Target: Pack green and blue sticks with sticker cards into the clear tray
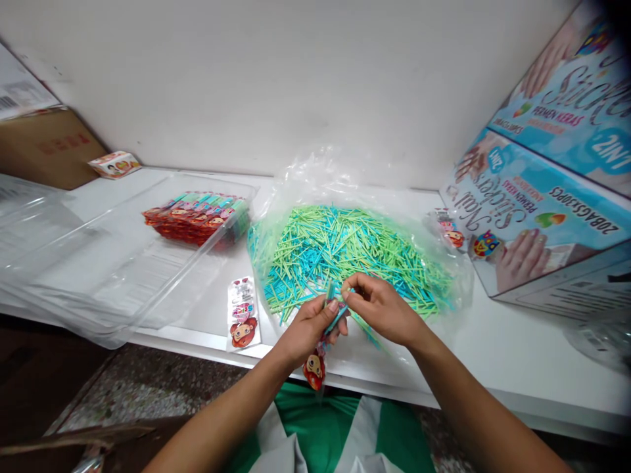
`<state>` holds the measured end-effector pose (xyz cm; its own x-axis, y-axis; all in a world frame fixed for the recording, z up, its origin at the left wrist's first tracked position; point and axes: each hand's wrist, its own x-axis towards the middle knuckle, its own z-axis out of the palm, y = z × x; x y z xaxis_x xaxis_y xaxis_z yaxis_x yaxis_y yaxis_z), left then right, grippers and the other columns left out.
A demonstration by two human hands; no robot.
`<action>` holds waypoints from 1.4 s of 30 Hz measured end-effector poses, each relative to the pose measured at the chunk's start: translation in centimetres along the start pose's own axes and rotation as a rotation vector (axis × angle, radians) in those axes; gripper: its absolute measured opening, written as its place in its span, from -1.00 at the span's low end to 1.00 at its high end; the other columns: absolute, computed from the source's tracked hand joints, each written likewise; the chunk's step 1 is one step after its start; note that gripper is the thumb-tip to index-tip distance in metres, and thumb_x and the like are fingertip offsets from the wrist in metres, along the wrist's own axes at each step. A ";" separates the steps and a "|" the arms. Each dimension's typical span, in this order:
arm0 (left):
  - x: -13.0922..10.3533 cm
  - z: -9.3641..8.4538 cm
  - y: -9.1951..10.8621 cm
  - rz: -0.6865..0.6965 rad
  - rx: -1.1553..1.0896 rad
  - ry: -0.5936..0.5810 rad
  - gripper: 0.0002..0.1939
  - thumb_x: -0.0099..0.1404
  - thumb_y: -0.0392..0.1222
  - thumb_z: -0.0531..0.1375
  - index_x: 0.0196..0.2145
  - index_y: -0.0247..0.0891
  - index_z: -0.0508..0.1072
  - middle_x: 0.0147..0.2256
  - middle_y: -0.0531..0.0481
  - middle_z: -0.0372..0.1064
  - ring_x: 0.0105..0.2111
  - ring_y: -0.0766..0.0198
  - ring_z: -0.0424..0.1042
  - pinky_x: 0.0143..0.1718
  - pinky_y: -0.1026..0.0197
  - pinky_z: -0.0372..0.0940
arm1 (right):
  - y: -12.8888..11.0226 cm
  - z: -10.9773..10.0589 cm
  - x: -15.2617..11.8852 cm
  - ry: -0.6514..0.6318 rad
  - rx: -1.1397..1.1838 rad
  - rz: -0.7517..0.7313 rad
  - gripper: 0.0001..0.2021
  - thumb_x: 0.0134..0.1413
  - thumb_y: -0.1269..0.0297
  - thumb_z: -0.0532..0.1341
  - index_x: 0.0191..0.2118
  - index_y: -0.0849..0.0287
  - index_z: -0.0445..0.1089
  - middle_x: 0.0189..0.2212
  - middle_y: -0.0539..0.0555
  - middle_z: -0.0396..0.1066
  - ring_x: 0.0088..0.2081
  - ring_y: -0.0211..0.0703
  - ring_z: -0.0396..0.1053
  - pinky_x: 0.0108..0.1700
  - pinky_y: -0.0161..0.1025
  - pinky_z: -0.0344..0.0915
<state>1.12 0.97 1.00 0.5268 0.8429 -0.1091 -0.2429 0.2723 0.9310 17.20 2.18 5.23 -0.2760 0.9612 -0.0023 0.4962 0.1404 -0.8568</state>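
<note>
My left hand [311,323] is closed around a small plastic packet [314,370] printed with a red-haired cartoon face, which hangs below the fingers. Green and blue thin sticks [337,318] show at the packet's upper end. There my right hand [378,306] pinches at the sticks with thumb and fingertips; how many it grips is hidden. Just beyond both hands, a heap of green and blue sticks [340,240] lies in an opened clear plastic bag [290,187]. Another printed packet [242,315] lies flat on the table, left of my left hand.
A clear plastic tray [116,226] on the left has a stack of filled packets [197,213] at its far right end. Blue printed cartons [537,217] stand at right, with a packet [449,230] beside them. A brown carton [49,148] and small box [115,164] sit back left.
</note>
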 end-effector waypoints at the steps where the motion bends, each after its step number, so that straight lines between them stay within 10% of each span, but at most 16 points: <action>1: 0.0 0.0 0.0 -0.006 0.001 -0.002 -0.69 0.31 0.03 0.05 -0.36 -0.32 0.29 -0.51 0.03 0.31 -0.63 0.45 0.16 -0.55 0.33 0.04 | 0.0 0.0 0.0 0.004 -0.007 0.003 -0.90 0.10 0.29 0.09 -0.38 0.16 0.30 -0.56 -0.06 0.32 -0.48 -0.26 0.29 -0.40 -0.32 0.22; 33: -0.2 -0.4 -0.4 -0.033 -0.006 -0.161 -0.68 0.32 0.04 0.05 -0.33 -0.33 0.31 -0.48 -0.03 0.37 -0.63 0.45 0.19 -0.56 0.34 0.04 | -0.9 0.5 -0.7 -0.061 0.178 -0.021 -0.92 0.16 0.27 0.09 -0.31 0.13 0.28 -0.48 -0.08 0.38 -0.62 -0.33 0.39 -0.48 -0.34 0.29; 42: -0.1 -0.3 0.4 0.129 0.269 0.198 -0.65 0.35 0.05 -0.01 -0.40 -0.29 0.30 -0.56 0.10 0.22 -0.61 0.44 0.17 -0.57 0.36 0.08 | -0.9 0.7 -1.0 0.135 -0.054 -0.074 -0.87 0.12 0.20 0.17 -0.28 0.14 0.34 -0.43 0.01 0.45 -0.38 -0.22 0.39 -0.34 -0.30 0.26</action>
<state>0.74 1.12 1.27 0.3316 0.9431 -0.0254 -0.0599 0.0480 0.9971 16.49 0.94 5.63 -0.2022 0.9704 0.1318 0.5232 0.2208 -0.8231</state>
